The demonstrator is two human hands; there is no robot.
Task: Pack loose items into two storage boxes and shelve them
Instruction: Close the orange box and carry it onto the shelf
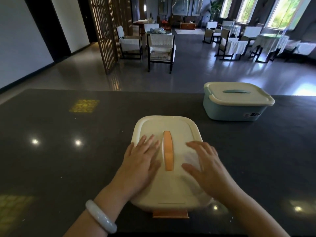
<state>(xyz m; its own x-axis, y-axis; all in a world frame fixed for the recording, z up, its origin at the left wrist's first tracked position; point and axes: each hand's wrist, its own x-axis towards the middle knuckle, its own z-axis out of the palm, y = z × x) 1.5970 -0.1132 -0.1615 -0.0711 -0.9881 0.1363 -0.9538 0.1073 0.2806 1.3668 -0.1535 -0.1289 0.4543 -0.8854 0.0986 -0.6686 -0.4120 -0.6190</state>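
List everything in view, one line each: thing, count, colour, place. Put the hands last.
cream box: 1, cream lid with orange handle and latch, near centre of counter, lid on
blue box: 1, light blue with cream lid, far right of counter, lid on
counter: 1, dark and glossy, foreground
chairs: several, dark frames with white covers, room behind
wooden screen: 1, brown lattice, left background
bangle: 1, pale, left wrist
left hand: flat on cream lid, left of handle
right hand: flat on cream lid, right of handle
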